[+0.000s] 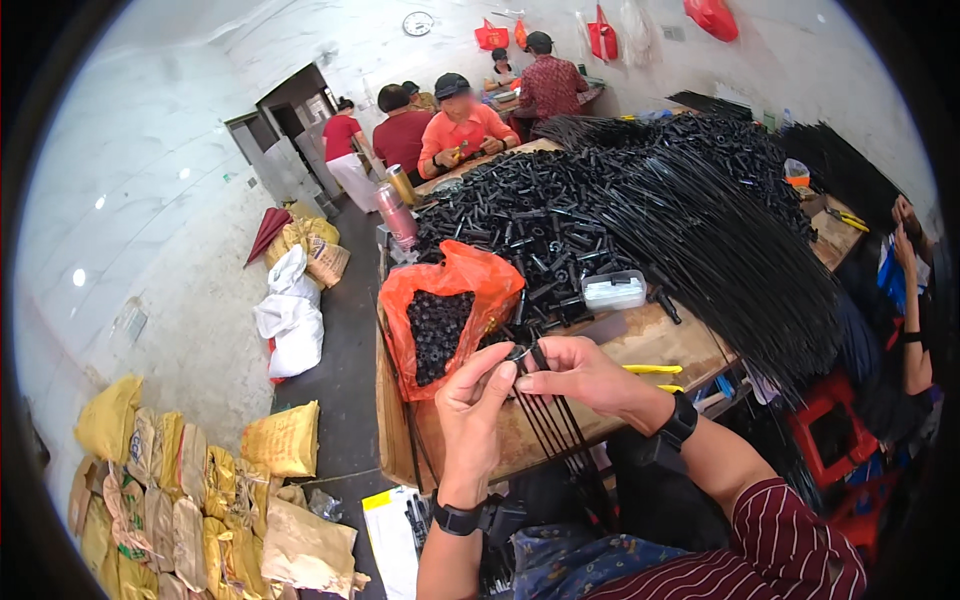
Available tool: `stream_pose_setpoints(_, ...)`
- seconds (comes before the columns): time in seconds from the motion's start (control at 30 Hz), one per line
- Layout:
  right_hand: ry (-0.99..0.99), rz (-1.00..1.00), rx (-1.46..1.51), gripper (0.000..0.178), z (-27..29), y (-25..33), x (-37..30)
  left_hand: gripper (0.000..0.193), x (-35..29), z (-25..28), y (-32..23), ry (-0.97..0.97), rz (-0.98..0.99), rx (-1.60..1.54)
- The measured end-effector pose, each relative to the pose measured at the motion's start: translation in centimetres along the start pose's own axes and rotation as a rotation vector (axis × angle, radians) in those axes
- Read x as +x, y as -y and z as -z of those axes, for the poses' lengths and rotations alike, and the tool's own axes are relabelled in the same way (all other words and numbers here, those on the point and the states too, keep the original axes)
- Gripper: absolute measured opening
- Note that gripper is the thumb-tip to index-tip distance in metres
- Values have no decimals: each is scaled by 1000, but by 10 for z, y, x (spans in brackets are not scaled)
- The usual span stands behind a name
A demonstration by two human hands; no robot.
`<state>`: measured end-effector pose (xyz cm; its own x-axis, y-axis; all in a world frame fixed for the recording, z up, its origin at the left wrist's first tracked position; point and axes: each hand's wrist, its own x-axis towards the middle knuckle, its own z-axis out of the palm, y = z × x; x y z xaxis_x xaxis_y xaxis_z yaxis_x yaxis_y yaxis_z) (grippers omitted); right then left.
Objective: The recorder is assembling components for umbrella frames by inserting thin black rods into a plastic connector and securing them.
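Note:
My left hand (pixel 474 398) is closed in a pinch at the table's near edge, thumb and forefinger on a small black part (pixel 517 353). Right beside it, my right hand (pixel 588 376) pinches the upper ends of several thin black rods (pixel 553 425), which slant down toward my lap. The fingertips of both hands nearly meet, and they partly hide the small part. Just beyond my left hand lies an orange plastic bag (pixel 398 335) full of small black pieces (pixel 438 330). Past my right hand is a clear plastic box (pixel 614 291) with pale contents.
A heap of short black tubular parts (pixel 530 215) covers much of the wooden table (pixel 660 340), beside long black rods (pixel 720 255). Yellow tool handles (pixel 652 370) lie near my right hand. Several people sit around the table. Sacks (pixel 190 500) are stacked at left; a red stool (pixel 830 425) stands at right.

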<state>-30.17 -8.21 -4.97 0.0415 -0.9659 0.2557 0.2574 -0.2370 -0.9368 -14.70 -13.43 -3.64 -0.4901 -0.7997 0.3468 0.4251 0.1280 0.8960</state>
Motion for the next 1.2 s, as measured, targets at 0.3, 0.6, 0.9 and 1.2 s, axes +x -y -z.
stream_pose_setpoints(0.3,-25,-11,39,8,0,4,-5,26,0,-10,3,-27,34,-169)
stream_pose_setpoints(0.6,-96,-36,-28,9,-1,4,-4,24,0,-16,-1,-29,-58,2)
stream_pose_setpoints(0.9,-126,-49,-18,10,-5,3,-7,25,1,-8,1,16,-24,-54)
stream_pose_setpoints(1.2,-91,-20,0,10,-3,-2,-7,26,0,-4,2,58,0,-104)
